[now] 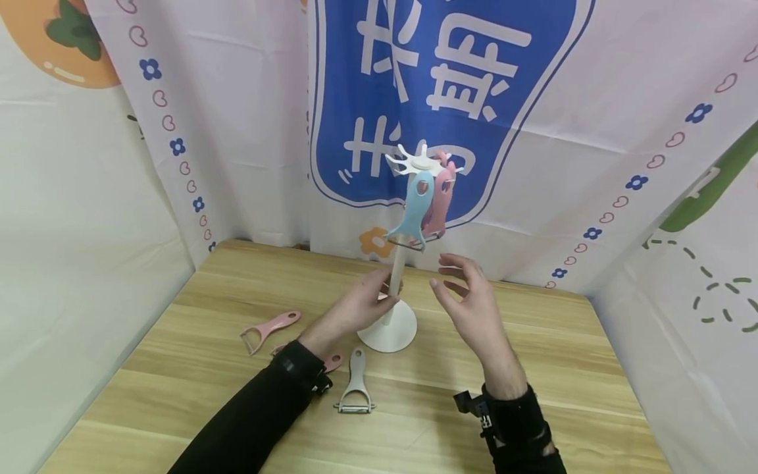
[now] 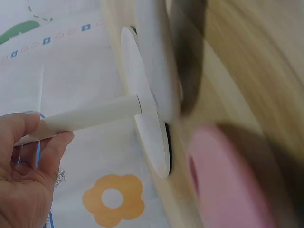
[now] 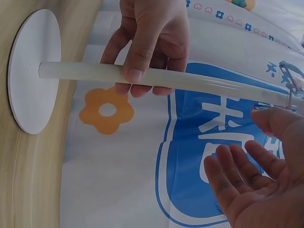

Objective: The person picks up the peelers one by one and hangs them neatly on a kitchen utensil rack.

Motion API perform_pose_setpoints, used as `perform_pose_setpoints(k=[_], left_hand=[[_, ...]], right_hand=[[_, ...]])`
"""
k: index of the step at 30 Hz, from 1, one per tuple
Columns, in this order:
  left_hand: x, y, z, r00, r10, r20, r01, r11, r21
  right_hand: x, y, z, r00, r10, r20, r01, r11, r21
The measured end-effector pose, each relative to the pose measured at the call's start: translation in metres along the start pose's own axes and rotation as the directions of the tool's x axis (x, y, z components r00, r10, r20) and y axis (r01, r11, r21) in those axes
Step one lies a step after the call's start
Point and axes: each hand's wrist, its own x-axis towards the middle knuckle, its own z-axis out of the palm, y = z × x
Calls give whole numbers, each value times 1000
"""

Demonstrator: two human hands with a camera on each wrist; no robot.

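A white stand with a round base [image 1: 403, 336], a slim pole [image 1: 398, 263] and a crown of curved hooks [image 1: 408, 161] rises from the table. Around the pole, below its middle, my left hand [image 1: 358, 304] curls its fingers and thumb; the right wrist view shows this grip too. A light blue peeler [image 1: 417, 204] hangs from the front hooks, with pink peeler handles [image 1: 441, 204] beside and behind it. My right hand [image 1: 474, 306] is held in the air right of the pole, fingers loosely bent and apart, palm bare in the right wrist view.
On the wooden table [image 1: 533, 368] lie a pink peeler [image 1: 274, 326] at left, another pink peeler [image 1: 334, 361] partly hidden under my left wrist, and a pale grey peeler [image 1: 356, 378] in front of the base. A printed cloth [image 1: 260, 131] hangs behind the table.
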Motion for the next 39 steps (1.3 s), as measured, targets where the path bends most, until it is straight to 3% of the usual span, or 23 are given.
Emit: perform_pose_setpoints(k=[5,17,25,32,39], left_hand=[[1,7,8,999,37,12,-36,999,-30],[1,21,27,1000,20,10,-20,999,-42],[5,27,34,1000,11,23,-10,998,-68],[7,31,31,998,6,57,-1,997,-82],[2,32,23,992,-37,120,50,993,-106]], right_hand=[[-1,-7,2,1000,1,-7,-1,999,32],[0,5,7,1000,-6,-4,6,997,82],[0,8,13,998,60,4,-59,987,147],[-1,7,16,996,90,19,-92,988,123],[-3,8,19,994,88,58,-95,987,127]])
